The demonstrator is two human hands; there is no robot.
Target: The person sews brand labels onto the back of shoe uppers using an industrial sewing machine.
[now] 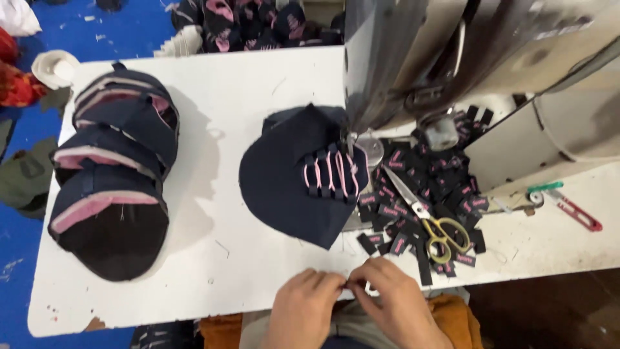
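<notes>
My left hand [305,305] and my right hand [395,298] meet at the table's near edge, fingertips pinched together on something small that I cannot make out. Just beyond them lies a dark navy cap panel [284,178] with pink stitched bands [330,171], its right side under the sewing machine's needle [354,139]. A heap of small black labels with pink print [426,178] is spread to the right of it, with gold-handled scissors [434,223] lying on top.
A stack of finished navy and pink caps [113,161] sits at the table's left. The sewing machine body [478,58] fills the upper right. Red thread snips [578,213] lie at the right. The white table [219,84] ends at a blue floor [129,29].
</notes>
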